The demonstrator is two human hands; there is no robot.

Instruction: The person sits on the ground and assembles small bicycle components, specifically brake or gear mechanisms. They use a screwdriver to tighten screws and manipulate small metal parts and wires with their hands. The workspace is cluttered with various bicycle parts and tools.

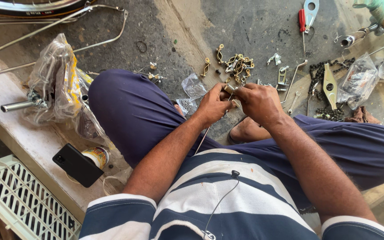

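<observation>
Both hands' grip is pinched on a small brass fitting (pixel 230 89) — left hand (pixel 213 106) steadying, right hand (pixel 258 102) working it, seemingly mid-assembly. Loose brass parts (pixel 238 64) lie at twelve o'clock — fine fingertip turning seems needed next.

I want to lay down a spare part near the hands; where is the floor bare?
Bare concrete lies between the dark rubber ring and the pile of brass-coloured fittings. Right of the pile it is crowded: black bicycle chain, red-handled screwdriver, clear plastic bags.
</observation>
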